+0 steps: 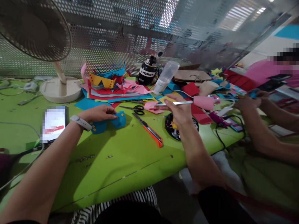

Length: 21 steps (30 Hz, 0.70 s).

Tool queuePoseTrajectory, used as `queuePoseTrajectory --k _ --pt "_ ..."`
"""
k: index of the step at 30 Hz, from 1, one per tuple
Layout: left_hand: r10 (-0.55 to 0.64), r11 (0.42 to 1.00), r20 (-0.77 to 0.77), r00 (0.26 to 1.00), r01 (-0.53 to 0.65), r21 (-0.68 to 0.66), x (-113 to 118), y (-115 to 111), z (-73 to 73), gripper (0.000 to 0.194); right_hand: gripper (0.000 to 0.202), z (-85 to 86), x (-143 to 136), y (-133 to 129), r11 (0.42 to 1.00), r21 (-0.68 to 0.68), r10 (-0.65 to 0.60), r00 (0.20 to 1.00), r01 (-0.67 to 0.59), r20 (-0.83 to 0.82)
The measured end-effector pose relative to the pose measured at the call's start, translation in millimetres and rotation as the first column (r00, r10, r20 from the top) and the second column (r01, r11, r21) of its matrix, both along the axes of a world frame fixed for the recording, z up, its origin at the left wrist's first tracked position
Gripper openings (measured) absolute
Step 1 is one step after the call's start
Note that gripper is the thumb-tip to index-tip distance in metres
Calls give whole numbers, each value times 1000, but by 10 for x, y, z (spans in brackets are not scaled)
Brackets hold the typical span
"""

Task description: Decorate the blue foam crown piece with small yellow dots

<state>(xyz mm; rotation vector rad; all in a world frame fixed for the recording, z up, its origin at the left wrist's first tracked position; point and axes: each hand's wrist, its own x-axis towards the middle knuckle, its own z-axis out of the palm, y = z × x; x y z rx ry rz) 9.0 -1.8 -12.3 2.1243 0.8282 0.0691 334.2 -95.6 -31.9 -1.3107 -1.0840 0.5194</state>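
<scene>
Two hands, left hand (99, 113) pressing blue paper craft (109, 122), right hand (178, 110) pinching flat metal ruler (174, 103)

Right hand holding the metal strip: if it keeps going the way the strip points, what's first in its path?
Likely the pink paper roll, just past the tip of the metal strip held by the right hand; depth unclear.

The near desk (121, 161) lies open between both forearms. Farther back, the utility knife (149, 130), scissors (135, 109), paper pile (112, 90) and fan base (60, 90) block passage.
</scene>
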Motion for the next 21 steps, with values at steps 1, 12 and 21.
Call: queuePoseTrajectory --k 1,12,21 --pt "2 1000 2 1000 -2 -3 -3 -3 1 45 45 20 -108 -22 996 -18 86 994 -88 -68" --pt "24 997 136 990 -14 -79 -38 40 -79 49 23 91 -754 -30 868 -183 352 833 -461 -427" --pt "-68 998 160 985 67 13 2 -9 46 22 25 -92 -786 -29 849 -154 356 762 -506 -541"
